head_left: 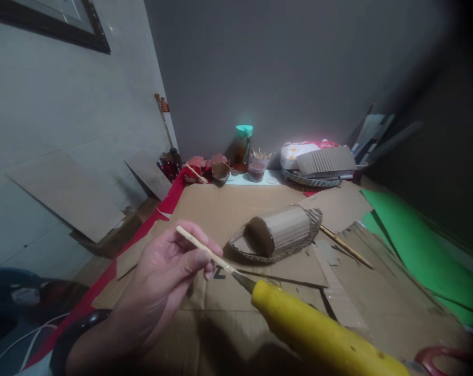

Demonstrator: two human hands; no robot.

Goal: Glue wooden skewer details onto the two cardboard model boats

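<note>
Left hand pinches a stick (217, 258) at the tip of a yellow glue gun (318, 324).
The only large writing is a black letter on the cardboard (236, 203), apparently a Z (219, 272), just below the stick; small print on a paler piece (334, 206) at the right is too tiny to read, and so is any wording on the white-and-pink pack (304, 151). The left hand (161, 282) has thumb and forefinger closed on the stick, its other fingers curled loosely; the stick slants over the cardboard, lower end at the nozzle (244, 282). The right hand is out of view, so its grip cannot be told. A cardboard model (291, 230) lies just beyond the stick, near a brown rod (348, 248).
</note>
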